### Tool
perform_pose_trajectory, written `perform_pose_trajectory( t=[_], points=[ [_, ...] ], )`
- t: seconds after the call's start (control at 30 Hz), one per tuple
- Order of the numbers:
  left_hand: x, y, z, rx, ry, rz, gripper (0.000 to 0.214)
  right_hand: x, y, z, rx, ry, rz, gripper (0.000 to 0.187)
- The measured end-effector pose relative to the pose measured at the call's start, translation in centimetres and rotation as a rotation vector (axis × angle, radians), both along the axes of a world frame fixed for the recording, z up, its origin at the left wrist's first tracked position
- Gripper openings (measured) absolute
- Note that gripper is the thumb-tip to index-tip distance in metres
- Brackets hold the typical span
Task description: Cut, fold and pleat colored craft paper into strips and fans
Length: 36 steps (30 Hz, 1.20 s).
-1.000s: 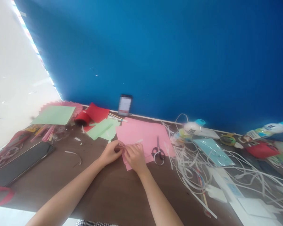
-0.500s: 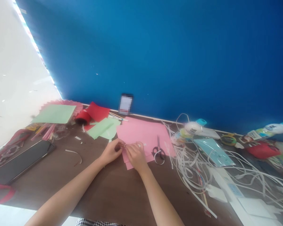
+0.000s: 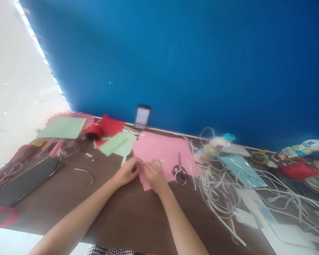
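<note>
In the head view, the left hand (image 3: 127,171) and right hand (image 3: 155,176) pinch one small pinkish piece (image 3: 140,164) (too tiny to identify) between closed fingers, over pink paper (image 3: 164,145) near the back edge of the desk (image 3: 127,216). One pair of scissors (image 3: 179,169) lies partly on it; two bottles (image 3: 218,144) lie rightward.

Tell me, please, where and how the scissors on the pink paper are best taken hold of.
Probably by the handle loops, with the right hand, which is nearer, coming from the near side of the table: the scissors lie with blades pointing toward the blue wall and loops toward the person.
</note>
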State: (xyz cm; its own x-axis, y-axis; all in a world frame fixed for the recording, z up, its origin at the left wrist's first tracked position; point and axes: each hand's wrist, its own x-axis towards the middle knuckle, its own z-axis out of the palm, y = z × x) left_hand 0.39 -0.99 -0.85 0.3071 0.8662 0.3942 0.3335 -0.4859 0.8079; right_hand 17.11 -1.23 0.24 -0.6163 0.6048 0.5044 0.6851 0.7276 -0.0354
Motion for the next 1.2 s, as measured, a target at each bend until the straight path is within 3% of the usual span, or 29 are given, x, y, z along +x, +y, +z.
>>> perform_pose_trajectory(
  t=[0.17, 0.33, 0.57, 0.9, 1.03, 1.2],
  points=[
    [0.1, 0.0, -0.1, -0.051, -0.025, -0.009, 0.026, 0.0, 0.1, -0.2, 0.016, 0.013, -0.008, 0.023],
    [0.1, 0.0, -0.2, -0.077, -0.056, -0.013, 0.025, -0.3, 0.2, -0.4, -0.048, 0.165, -0.037, 0.018],
    [0.1, 0.1, -0.5, -0.123, -0.1, 0.011, 0.024, -0.4, 0.4, -0.9, -0.189, 0.422, -0.199, 0.015],
    [0.1, 0.0, -0.1, -0.165, -0.169, -0.04, 0.024, -0.5, 0.0, -0.3, -0.206, 0.351, -0.092, 0.016],
    [0.2, 0.1, -0.1, -0.177, -0.183, -0.017, 0.022, -0.5, 0.2, -0.7, -0.207, 0.447, -0.181, 0.016],
    [0.2, 0.2, -0.1, -0.246, -0.278, -0.001, 0.019, 0.9, 1.2, -1.2, -0.193, 0.626, -0.417, 0.02]
  ],
)
